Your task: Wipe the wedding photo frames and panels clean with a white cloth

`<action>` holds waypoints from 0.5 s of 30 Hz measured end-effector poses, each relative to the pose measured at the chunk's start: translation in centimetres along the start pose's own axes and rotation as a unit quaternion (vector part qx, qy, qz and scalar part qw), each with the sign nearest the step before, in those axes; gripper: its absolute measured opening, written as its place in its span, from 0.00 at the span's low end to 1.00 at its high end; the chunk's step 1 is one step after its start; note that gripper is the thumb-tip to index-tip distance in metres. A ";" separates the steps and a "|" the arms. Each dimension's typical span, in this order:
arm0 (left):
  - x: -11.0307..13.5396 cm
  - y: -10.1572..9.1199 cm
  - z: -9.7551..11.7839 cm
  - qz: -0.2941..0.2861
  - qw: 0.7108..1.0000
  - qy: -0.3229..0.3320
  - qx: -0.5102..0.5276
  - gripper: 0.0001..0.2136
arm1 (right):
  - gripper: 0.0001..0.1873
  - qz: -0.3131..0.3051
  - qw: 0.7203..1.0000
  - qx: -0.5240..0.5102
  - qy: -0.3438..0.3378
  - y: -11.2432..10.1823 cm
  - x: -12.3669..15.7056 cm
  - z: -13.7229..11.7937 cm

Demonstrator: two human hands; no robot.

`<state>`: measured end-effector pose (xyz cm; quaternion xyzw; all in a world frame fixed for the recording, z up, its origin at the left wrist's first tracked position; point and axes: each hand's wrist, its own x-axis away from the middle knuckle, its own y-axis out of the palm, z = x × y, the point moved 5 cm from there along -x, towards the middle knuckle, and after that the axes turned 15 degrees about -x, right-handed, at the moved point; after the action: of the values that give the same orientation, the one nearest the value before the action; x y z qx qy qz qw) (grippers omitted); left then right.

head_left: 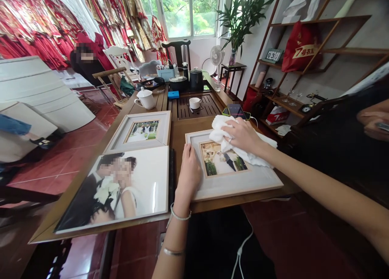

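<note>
Nearest to me is my left hand (191, 169), its fingers laid along the left edge of the framed photo (223, 163); whether the thumb also grips it, I cannot tell. The framed photo lies flat on the table (178, 135), between my two hands, and its long axis seems to run from left to right. To the left, well apart from the right hand, lies a large photo panel (148, 165). A little farther, my right hand (243, 135) presses with bent fingers on a white cloth (219, 133), which covers the upper right part of the frame. So I judge this relation decisive: the left hand is nearer to the left edge, the right hand to the far right corner. Beyond the cloth is a phone (235, 111), and farther stands a white bowl (195, 103) on the tea tray (209, 112).
</note>
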<state>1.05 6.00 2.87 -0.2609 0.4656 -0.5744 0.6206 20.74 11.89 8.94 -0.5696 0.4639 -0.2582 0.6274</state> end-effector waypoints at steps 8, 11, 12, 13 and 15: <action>0.1 0.1 0.1 0.020 1.000 -0.003 0.013 0.32 | 0.21 0.002 0.998 -0.019 0.058 1.1 -3.4 0.0; 0.2 0.1 0.2 0.027 0.999 0.002 0.017 0.33 | 0.22 -0.036 0.998 -0.045 0.032 0.9 -2.8 -1.0; 0.2 0.2 0.1 0.026 1.000 0.002 0.016 0.32 | 0.22 -0.057 0.997 -0.055 0.013 0.8 -2.4 -1.6; 0.2 0.3 0.1 0.025 1.000 0.001 0.015 0.32 | 0.21 -0.077 0.995 -0.067 -0.007 0.7 -1.9 -2.2; 0.1 0.4 0.0 0.028 0.999 0.003 0.019 0.32 | 0.21 -0.117 0.987 -0.094 -0.052 0.4 -0.6 -3.6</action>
<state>1.18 5.96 2.52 -0.2345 0.4632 -0.5665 0.6400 17.27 10.79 9.00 -0.6892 0.3828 -0.2554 0.5597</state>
